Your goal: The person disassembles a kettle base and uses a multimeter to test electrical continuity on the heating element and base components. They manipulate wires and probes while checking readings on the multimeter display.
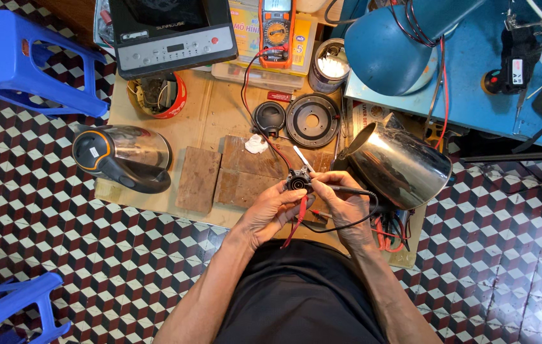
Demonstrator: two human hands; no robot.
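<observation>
Two kettles: steel kettle (404, 167) right, second kettle (123, 157) left. One black connector (298, 181) pinched in left hand (275, 213); right hand (341, 204) grips black probe (347, 190).

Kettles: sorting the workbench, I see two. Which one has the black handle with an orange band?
The kettle lying on the left, away from both hands. The other, the bare steel kettle body on the right, shows no handle.

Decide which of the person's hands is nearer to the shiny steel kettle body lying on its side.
Right. The right hand works just below and left of the steel kettle body, close to its spout end. The left hand sits farther left, beyond the small black part both hands hold.
</observation>
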